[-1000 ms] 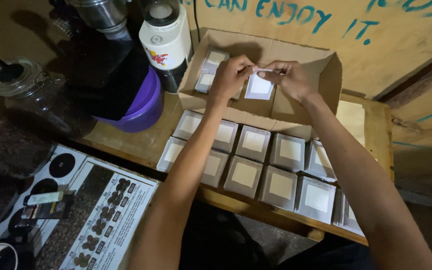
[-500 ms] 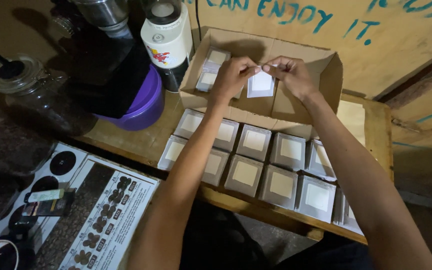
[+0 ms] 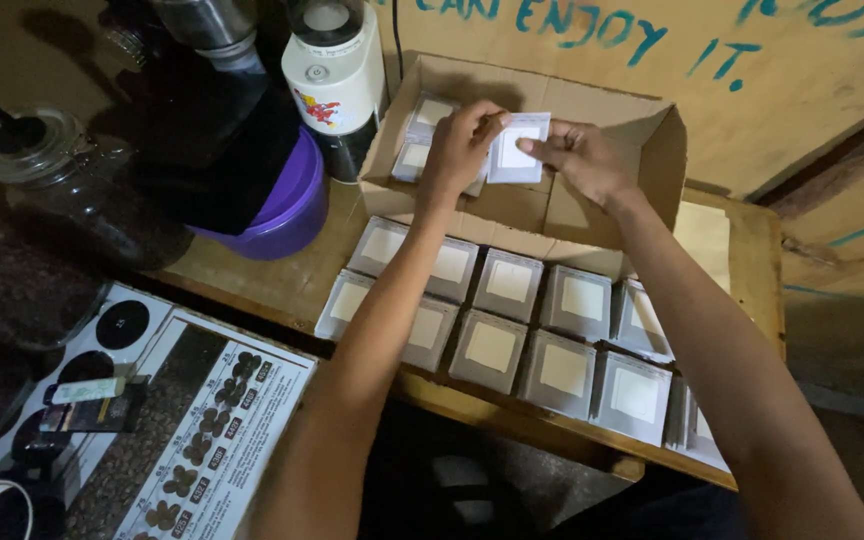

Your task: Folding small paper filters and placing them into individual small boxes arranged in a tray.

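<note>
Both hands hold one small white flat packet [image 3: 519, 148] over an open cardboard box [image 3: 652, 150]. My left hand [image 3: 459, 150] pinches its left edge and my right hand [image 3: 584, 160] pinches its right edge. More packets of the same kind [image 3: 422, 135] lie stacked in the box's left end. In front of the box, two rows of grey packets with pale square labels [image 3: 512, 320] lie on the wooden table [image 3: 282, 280].
A purple bowl [image 3: 287, 215] under a dark grinder and a white jar [image 3: 337, 75] stand left of the box. A glass jar [image 3: 52, 170] is at far left. A printed chart [image 3: 202, 430] lies at lower left. A yellow wall [image 3: 752, 70] stands behind.
The packet has shifted slightly left and down into the box between both hands, and now lies flatter toward the camera. The arms have barely moved.
</note>
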